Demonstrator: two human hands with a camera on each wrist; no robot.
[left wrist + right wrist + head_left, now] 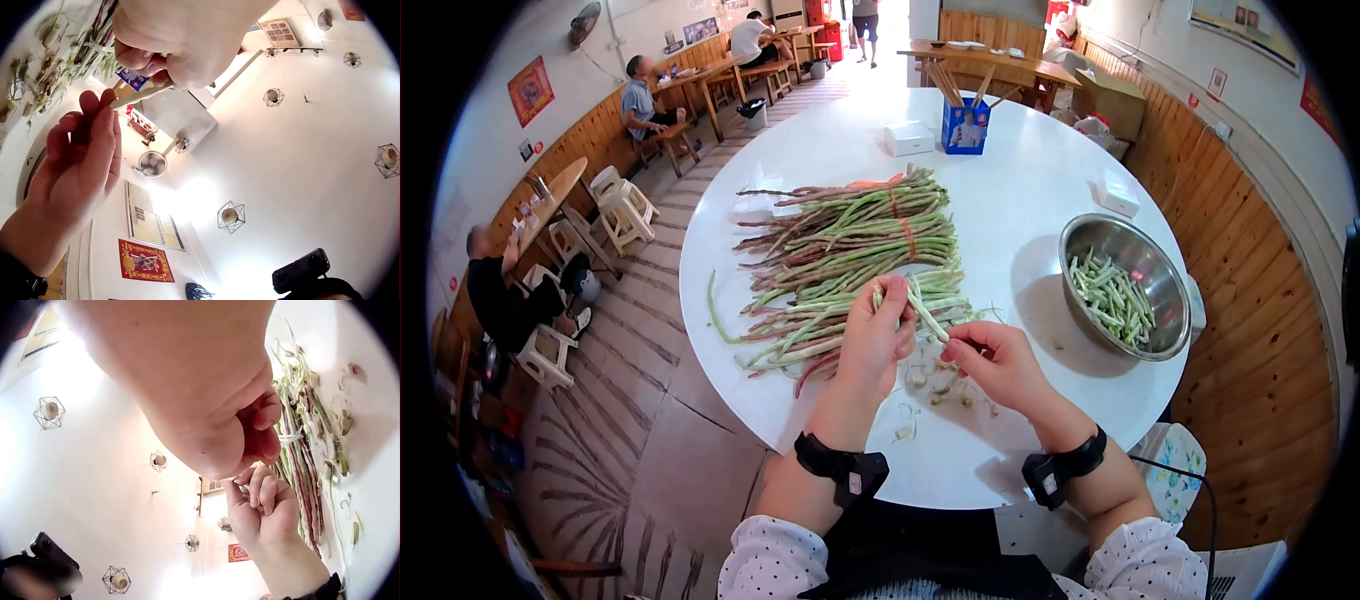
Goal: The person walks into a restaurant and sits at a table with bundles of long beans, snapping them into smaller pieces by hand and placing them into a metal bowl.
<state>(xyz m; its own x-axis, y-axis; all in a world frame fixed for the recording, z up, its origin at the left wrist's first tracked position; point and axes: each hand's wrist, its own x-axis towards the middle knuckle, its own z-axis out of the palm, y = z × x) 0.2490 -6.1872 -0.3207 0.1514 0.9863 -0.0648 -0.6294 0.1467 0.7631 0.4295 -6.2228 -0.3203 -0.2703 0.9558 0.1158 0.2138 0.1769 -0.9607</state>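
Note:
Above the near edge of the long bean pile (850,240), the left hand (880,335) grips a pale green bean (927,312) between thumb and curled fingers. At that bean's lower right end, the right hand (1000,365) pinches the tip with thumb and forefinger. The left wrist view shows the bean (140,95) stretched between the left hand (175,44) and the right hand (81,150). In the right wrist view the right hand (206,419) hides most of the bean, with the left hand (265,506) beyond it.
A steel bowl (1072,300) of short bean pieces stands on the right of the round white table (1020,440). Bean scraps (945,385) lie near the hands. A blue chopstick box (966,128) and tissue packs (910,138) are at the back. People sit at other tables.

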